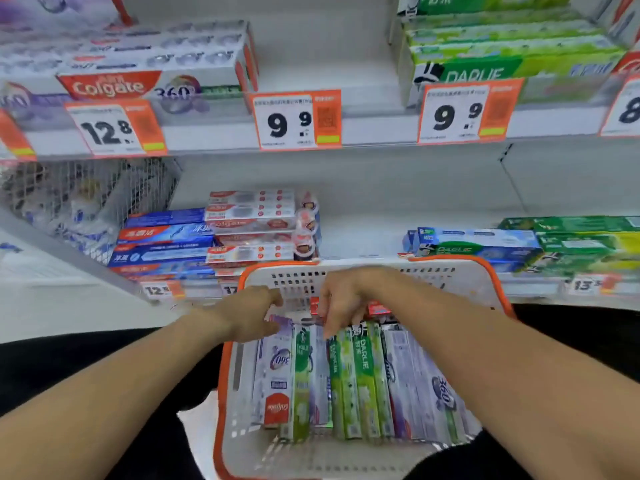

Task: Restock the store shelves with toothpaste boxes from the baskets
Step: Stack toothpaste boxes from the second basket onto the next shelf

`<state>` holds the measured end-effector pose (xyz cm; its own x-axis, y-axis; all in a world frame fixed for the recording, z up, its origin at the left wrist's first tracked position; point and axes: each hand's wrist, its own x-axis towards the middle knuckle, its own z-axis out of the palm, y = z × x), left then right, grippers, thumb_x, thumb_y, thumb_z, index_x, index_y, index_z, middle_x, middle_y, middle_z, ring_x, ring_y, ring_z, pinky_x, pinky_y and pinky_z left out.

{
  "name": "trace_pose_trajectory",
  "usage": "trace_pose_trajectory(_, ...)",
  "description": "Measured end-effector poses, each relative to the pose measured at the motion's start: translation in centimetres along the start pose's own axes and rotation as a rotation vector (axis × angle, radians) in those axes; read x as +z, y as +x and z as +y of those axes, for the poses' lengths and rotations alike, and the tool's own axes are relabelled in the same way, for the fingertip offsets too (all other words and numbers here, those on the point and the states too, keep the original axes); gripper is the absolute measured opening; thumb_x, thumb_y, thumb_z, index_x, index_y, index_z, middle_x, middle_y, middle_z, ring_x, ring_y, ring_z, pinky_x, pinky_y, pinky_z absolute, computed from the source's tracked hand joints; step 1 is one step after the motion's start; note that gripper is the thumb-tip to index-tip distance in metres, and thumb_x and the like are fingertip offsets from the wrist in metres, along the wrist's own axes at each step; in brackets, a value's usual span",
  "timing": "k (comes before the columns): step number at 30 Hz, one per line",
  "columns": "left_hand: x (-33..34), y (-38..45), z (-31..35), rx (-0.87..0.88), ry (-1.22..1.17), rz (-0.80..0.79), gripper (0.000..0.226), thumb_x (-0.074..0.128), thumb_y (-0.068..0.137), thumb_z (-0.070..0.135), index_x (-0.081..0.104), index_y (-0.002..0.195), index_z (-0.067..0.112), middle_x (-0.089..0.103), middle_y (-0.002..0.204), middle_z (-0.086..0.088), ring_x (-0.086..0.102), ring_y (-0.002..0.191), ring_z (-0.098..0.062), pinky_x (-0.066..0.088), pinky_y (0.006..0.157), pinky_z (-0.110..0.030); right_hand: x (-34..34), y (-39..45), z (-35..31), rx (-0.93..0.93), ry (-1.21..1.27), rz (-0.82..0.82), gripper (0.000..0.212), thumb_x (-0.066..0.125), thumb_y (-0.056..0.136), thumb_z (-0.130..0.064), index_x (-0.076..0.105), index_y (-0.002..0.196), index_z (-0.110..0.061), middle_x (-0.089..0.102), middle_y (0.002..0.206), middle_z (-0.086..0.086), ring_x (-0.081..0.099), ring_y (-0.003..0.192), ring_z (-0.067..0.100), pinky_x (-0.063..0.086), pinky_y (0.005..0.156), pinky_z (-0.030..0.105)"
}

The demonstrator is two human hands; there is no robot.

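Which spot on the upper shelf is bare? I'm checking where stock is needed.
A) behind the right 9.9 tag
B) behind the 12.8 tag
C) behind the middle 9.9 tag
C: behind the middle 9.9 tag only bare upper shelf shows, while Colgate boxes and Darlie boxes fill the neighbouring spots.

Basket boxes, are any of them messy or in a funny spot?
Mostly neat: the boxes stand side by side in the basket. One green box sits alone among the purple-and-white boxes, apart from the other green boxes. Nothing looks crushed or spilled.
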<state>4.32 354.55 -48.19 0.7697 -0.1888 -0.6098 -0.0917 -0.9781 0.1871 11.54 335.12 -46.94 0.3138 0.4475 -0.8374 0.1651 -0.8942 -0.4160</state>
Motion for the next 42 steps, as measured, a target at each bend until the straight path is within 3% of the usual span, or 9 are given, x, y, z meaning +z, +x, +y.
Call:
trace_pose_trajectory(4,3.9,1.6,-1.5,-0.026,-0.045,0.006,0.066,0.065,0.093,0.034,0.036,0.148,0.014,0.043,0.146,-0.011,0.041,0.134,-0.027,0.035,0.111,-0.035,5.2,4.7,2.0,-0.079,0.042,0.284,0.051,0.086,0.076,-0.022,0.065,0.120,-0.009,0.066,0.120,0.006,0.063,0.107,0.024,0.050,0.091,0.029)
trace_pose_trajectory(9,5.6,3.1,-1.0,-0.022,0.116,-0.095,0.089,0.062,0.094,0.045,0.010,0.158,0.013,0.028,0.159,-0.013,0.025,0.147,-0.031,0.023,0.119,-0.038,10.3,7.7,4.0,-0.078,0.228,0.300,0.062,0.084,0.079,-0.020,0.055,0.133,-0.011,0.057,0.135,0.007,0.057,0.114,0.021,0.047,0.098,0.029)
trace_pose_trajectory(17,6.1,3.4,-1.3,-0.009,0.149,0.094,0.060,0.073,0.083,0.041,0.052,0.133,0.014,0.046,0.127,-0.011,0.042,0.122,-0.031,0.035,0.106,-0.038,12.1,10.7,2.0,-0.147,0.136,0.323,0.109,0.086,0.076,-0.025,0.016,0.158,-0.015,0.022,0.163,0.005,0.029,0.147,0.027,0.026,0.120,0.034)
trace_pose_trajectory(23,6.3,2.2,-1.0,0.014,-0.311,0.084,0.045,0.073,0.088,0.026,0.048,0.124,0.016,0.049,0.104,-0.008,0.051,0.091,-0.023,0.037,0.073,-0.027,12.1,10.6,2.3,-0.110,0.070,0.378,0.074,0.083,0.077,-0.012,0.039,0.136,-0.011,0.032,0.137,0.005,0.054,0.118,0.030,0.047,0.101,0.040)
trace_pose_trajectory(27,6.9,1.9,-0.7,0.007,-0.489,0.071,0.037,0.072,0.088,0.015,0.049,0.117,0.019,0.058,0.079,0.001,0.057,0.066,-0.015,0.039,0.052,-0.015,11.5,9.2,3.3,-0.120,0.094,0.422,0.067,0.085,0.075,-0.017,0.042,0.127,-0.014,0.039,0.128,0.005,0.051,0.115,0.028,0.046,0.097,0.041)
trace_pose_trajectory(32,6.7,1.4,-0.7,-0.030,-0.761,0.071,0.039,0.070,0.089,0.004,0.053,0.120,0.020,0.058,0.079,-0.005,0.053,0.053,-0.001,0.050,0.054,-0.022,10.7,6.6,3.7,-0.156,0.249,0.377,0.071,0.088,0.074,-0.025,0.042,0.127,-0.014,0.050,0.121,0.004,0.050,0.106,0.021,0.042,0.085,0.031)
trace_pose_trajectory(36,5.3,1.1,-1.0,-0.145,-0.898,0.081,0.046,0.076,0.086,0.019,0.052,0.123,0.031,0.071,0.091,-0.018,0.068,0.077,-0.022,0.057,0.077,-0.041,8.3,4.4,3.8,-0.224,0.177,0.231,0.071,0.091,0.069,-0.030,0.053,0.126,-0.011,0.051,0.114,-0.002,0.052,0.102,0.018,0.045,0.084,0.028)
trace_pose_trajectory(39,3.4,0.6,-0.2,-0.165,-1.091,0.091,0.025,0.071,0.091,0.015,0.063,0.115,0.014,0.077,0.094,-0.007,0.073,0.089,-0.022,0.058,0.071,-0.029,5.6,2.4,3.9,-0.221,0.096,0.207,0.055,0.089,0.069,-0.042,0.054,0.105,-0.020,0.054,0.096,-0.008,0.054,0.088,0.015,0.043,0.072,0.028)
trace_pose_trajectory(42,1.5,-0.1,0.7,-0.152,-1.314,0.088,0.023,0.060,0.098,0.021,0.069,0.106,0.002,0.077,0.097,-0.015,0.071,0.094,-0.033,0.054,0.091,-0.045,1.7,-0.3,4.0,-0.183,0.064,0.289,0.052,0.086,0.068,-0.051,0.057,0.100,-0.023,0.060,0.099,-0.006,0.061,0.087,0.017,0.046,0.072,0.029)
